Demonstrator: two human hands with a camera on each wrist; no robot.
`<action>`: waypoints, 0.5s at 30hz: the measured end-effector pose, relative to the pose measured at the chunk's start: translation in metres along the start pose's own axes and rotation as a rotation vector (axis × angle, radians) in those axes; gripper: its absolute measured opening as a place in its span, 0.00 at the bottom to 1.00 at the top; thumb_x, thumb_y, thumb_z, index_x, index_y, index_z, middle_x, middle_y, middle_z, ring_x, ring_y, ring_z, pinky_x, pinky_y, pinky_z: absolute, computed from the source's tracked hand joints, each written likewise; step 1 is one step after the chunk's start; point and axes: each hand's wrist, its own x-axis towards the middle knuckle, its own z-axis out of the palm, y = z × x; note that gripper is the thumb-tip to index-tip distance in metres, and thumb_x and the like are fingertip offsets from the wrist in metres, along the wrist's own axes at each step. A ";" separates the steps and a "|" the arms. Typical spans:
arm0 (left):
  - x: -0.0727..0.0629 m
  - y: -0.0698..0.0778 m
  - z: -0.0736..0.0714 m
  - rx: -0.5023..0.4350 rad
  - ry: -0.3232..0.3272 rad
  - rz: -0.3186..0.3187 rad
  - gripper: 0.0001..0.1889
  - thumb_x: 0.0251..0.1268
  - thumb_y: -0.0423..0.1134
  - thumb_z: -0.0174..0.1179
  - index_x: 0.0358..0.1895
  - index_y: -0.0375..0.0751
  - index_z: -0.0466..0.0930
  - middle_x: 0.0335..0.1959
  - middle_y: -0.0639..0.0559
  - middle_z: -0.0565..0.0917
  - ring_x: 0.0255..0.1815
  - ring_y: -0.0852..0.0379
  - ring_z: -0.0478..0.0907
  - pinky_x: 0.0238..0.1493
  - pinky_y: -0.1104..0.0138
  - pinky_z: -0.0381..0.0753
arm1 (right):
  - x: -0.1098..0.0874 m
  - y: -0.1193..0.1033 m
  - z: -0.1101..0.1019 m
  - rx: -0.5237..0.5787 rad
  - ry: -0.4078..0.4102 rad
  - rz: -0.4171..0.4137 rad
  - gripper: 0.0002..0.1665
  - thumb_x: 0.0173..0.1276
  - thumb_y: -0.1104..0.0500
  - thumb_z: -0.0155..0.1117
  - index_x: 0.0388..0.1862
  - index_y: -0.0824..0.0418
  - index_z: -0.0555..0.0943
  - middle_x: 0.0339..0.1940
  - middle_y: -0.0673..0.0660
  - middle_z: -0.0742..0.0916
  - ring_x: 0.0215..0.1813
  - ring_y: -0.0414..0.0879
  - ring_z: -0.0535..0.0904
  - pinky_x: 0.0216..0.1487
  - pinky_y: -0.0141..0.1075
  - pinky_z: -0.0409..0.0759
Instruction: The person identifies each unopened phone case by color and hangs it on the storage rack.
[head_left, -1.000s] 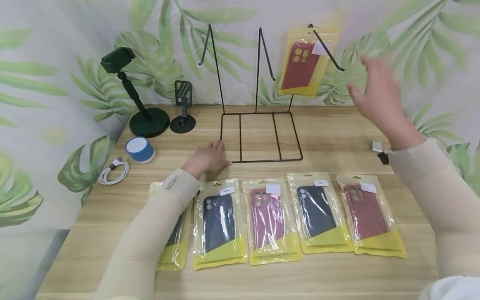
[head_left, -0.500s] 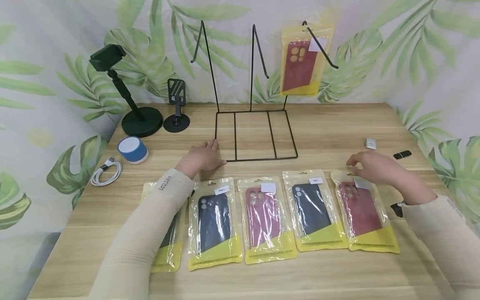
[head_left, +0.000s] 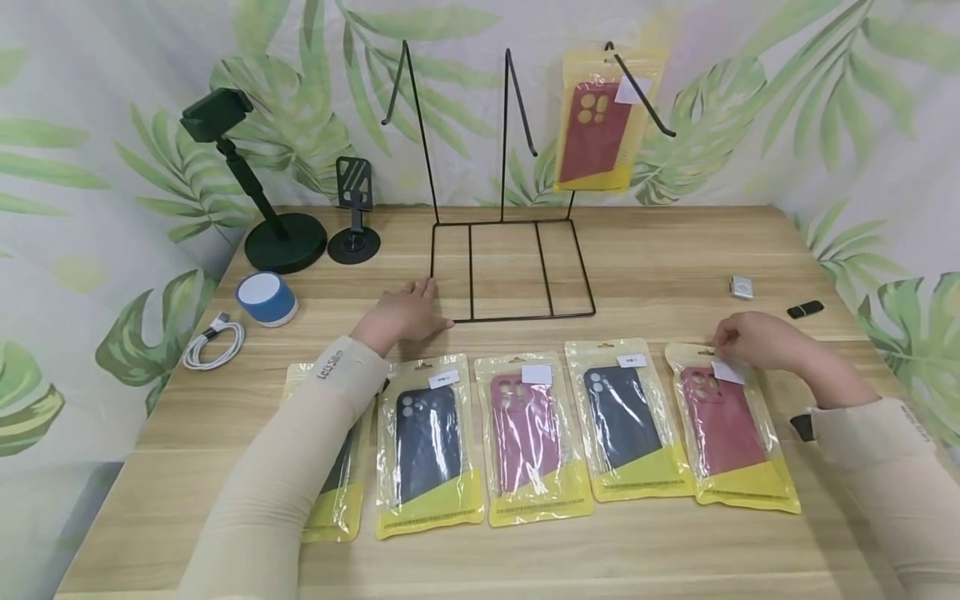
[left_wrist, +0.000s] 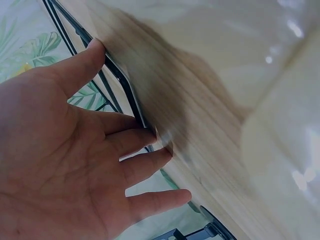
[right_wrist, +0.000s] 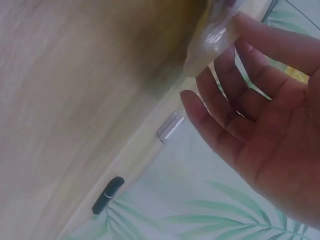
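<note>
At the right end of the row, my right hand pinches the top edge of a packaged red phone case; in the right wrist view, the clear bag corner sits between thumb and fingers. My left hand rests at the front left corner of the black wire display rack. Its fairly straight fingers and thumb touch the wire in the left wrist view. From the rack's right hook hangs another packaged red phone case. The leftmost package is partly hidden under my left sleeve.
Between the end packages lie a dark case, a pink-red case and another dark case, all bagged. At left stand a phone stand, a blue speaker and a coiled cable. A black USB stick lies right.
My right hand has come down from beside the hanging package to the rightmost package and now pinches its top edge, lifting it slightly. My left hand has stayed at the rack corner.
</note>
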 end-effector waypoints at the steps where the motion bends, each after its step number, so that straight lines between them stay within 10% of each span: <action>1: 0.000 0.000 0.000 -0.001 0.000 -0.001 0.45 0.77 0.58 0.45 0.79 0.30 0.35 0.81 0.36 0.40 0.81 0.35 0.40 0.77 0.36 0.42 | 0.000 0.001 0.000 -0.003 0.007 0.000 0.05 0.65 0.64 0.61 0.34 0.63 0.84 0.33 0.54 0.88 0.35 0.46 0.79 0.37 0.42 0.79; 7: 0.002 -0.001 0.002 0.008 0.002 0.003 0.45 0.77 0.59 0.44 0.79 0.30 0.35 0.81 0.36 0.40 0.81 0.35 0.40 0.77 0.35 0.42 | -0.008 0.000 -0.008 -0.006 0.093 -0.007 0.04 0.70 0.64 0.60 0.38 0.62 0.82 0.40 0.61 0.89 0.45 0.58 0.84 0.44 0.53 0.82; 15: -0.001 0.000 0.000 0.018 -0.011 0.001 0.45 0.77 0.59 0.44 0.79 0.30 0.35 0.81 0.36 0.39 0.81 0.35 0.40 0.77 0.35 0.43 | -0.027 -0.026 -0.045 -0.019 0.353 -0.091 0.02 0.71 0.67 0.60 0.40 0.63 0.79 0.40 0.65 0.88 0.42 0.58 0.84 0.35 0.39 0.78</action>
